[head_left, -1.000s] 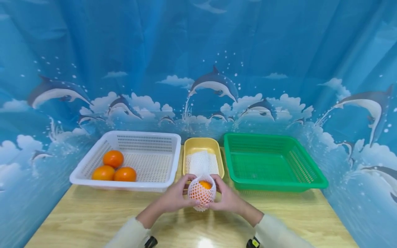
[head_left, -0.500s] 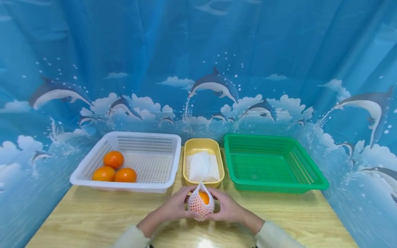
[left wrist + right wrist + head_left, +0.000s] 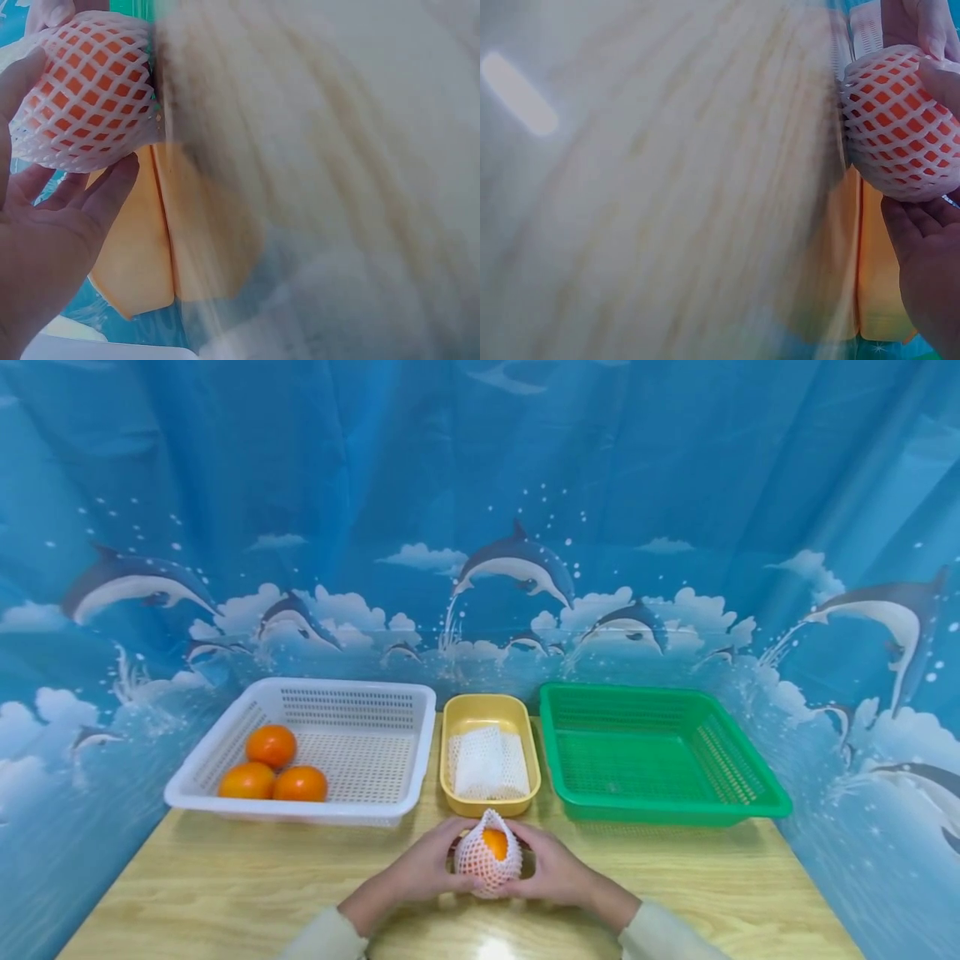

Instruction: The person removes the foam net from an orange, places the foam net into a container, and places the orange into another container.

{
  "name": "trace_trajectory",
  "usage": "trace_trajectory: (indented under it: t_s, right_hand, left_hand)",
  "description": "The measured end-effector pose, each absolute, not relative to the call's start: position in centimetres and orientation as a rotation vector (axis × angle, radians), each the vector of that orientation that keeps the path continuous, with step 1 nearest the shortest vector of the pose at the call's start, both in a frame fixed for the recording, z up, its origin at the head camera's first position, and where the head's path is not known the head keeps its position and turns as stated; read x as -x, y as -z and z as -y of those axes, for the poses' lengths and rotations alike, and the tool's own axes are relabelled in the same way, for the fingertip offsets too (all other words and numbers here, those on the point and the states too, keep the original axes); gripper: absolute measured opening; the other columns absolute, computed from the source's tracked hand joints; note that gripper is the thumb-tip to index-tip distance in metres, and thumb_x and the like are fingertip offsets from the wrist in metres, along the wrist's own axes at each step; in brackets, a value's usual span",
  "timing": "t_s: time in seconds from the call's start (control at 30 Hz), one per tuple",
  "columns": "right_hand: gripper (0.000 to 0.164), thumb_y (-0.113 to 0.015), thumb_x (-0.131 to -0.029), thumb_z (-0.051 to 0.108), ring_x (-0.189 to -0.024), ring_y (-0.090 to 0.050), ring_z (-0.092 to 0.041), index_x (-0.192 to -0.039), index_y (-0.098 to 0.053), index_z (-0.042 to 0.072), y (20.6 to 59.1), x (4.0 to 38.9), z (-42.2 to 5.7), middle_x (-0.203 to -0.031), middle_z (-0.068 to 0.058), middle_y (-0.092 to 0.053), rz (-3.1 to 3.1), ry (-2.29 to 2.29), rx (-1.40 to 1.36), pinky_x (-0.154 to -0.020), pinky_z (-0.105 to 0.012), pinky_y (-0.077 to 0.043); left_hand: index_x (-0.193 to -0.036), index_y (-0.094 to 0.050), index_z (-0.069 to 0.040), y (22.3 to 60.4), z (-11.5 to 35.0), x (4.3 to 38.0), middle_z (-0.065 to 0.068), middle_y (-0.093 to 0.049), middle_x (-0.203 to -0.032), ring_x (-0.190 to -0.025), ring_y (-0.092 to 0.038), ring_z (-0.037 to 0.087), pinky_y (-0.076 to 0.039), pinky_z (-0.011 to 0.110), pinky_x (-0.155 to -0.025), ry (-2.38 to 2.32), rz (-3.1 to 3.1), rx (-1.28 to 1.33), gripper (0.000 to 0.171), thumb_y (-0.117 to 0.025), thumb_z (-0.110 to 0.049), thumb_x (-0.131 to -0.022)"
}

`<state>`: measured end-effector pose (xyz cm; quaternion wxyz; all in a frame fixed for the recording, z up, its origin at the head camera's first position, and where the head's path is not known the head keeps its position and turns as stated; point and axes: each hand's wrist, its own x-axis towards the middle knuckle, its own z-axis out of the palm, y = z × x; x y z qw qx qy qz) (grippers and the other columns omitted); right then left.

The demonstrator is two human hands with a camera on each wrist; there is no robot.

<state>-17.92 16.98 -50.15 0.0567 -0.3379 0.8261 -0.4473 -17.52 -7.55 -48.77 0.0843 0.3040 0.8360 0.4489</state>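
Observation:
An orange (image 3: pixel 495 842) sits inside a white foam net sleeve (image 3: pixel 477 865), low over the near middle of the table. Its bare skin shows through a gap in the sleeve, whose far end rises to a point. From the left side my left hand (image 3: pixel 433 865) grips the sleeved fruit, thumb on the near side. My right hand (image 3: pixel 558 867) holds it from the right in the same way. In the left wrist view, the net (image 3: pixel 90 90) is stretched in diamonds over the orange. The right wrist view shows fingers of my right hand (image 3: pixel 937 262) against its underside.
Beyond my hands stands a yellow tray (image 3: pixel 448 793) holding white foam nets (image 3: pixel 491 764). On the left, a white basket (image 3: pixel 375 810) contains three oranges (image 3: pixel 272 747). A green basket (image 3: pixel 660 810) stands on the right. Behind everything hangs a blue dolphin curtain (image 3: pixel 480 460).
Both hands have drawn the sleeved orange nearer to me, away from the yellow tray. The sleeve's far end has gathered into a raised point. Over the last half second little has moved.

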Motion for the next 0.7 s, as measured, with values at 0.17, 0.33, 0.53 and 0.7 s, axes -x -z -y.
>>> trace_trajectory:
  t_s: [0.17, 0.33, 0.53, 0.7]
  right_hand:
    - [0.082, -0.083, -0.075, 0.038, -0.119, -0.056, -0.018, -0.143, -0.044, 0.013, 50.11, 17.85, -17.03, -0.138, -0.002, -0.054, -2.511, 1.358, 1.017, -0.102, -0.036, -0.047]
    - [0.085, -0.083, -0.074, 0.039, -0.12, -0.055, -0.018, -0.145, -0.042, 0.016, 50.04, 17.8, -16.96, -0.138, -0.001, -0.054, -2.476, 1.386, 0.981, -0.104, -0.036, -0.045]
    - [0.081, -0.085, -0.075, 0.032, -0.121, -0.055, -0.022, -0.143, -0.044, 0.017, 50.2, 17.79, -16.74, -0.136, -0.002, -0.056, -2.451, 1.425, 0.963, -0.104, -0.039, -0.044]
    - [0.071, -0.081, -0.079, 0.031, -0.124, -0.053, -0.023, -0.141, -0.047, 0.017, 50.13, 17.65, -16.54, -0.138, -0.004, -0.055, -2.46, 1.426, 0.909, -0.106, -0.041, -0.043]
  left_hand:
    - [-0.135, -0.05, -0.009, 48.8, 7.53, 17.68, 0.005, -0.055, -0.128, -0.115, -0.055, 0.019, -0.049, 0.034, -0.098, -1.331, -2.499, -0.912, 0.074, -0.081, -0.039, -0.076]
    - [-0.128, -0.058, -0.008, 48.55, 7.57, 17.91, 0.003, -0.059, -0.123, -0.112, -0.057, 0.019, -0.05, 0.033, -0.097, -1.382, -2.478, -0.887, 0.065, -0.081, -0.038, -0.075]
    - [-0.119, -0.066, -0.007, 48.39, 7.59, 18.1, 0.003, -0.066, -0.115, -0.105, -0.061, 0.018, -0.053, 0.028, -0.09, -1.406, -2.523, -0.863, 0.05, -0.08, -0.031, -0.077]
    - [-0.092, -0.075, -0.012, 48.34, 7.43, 18.32, -0.002, -0.072, -0.093, -0.086, -0.065, 0.01, -0.055, 0.023, -0.077, -1.399, -2.692, -0.853, 0.017, -0.079, -0.02, -0.078]
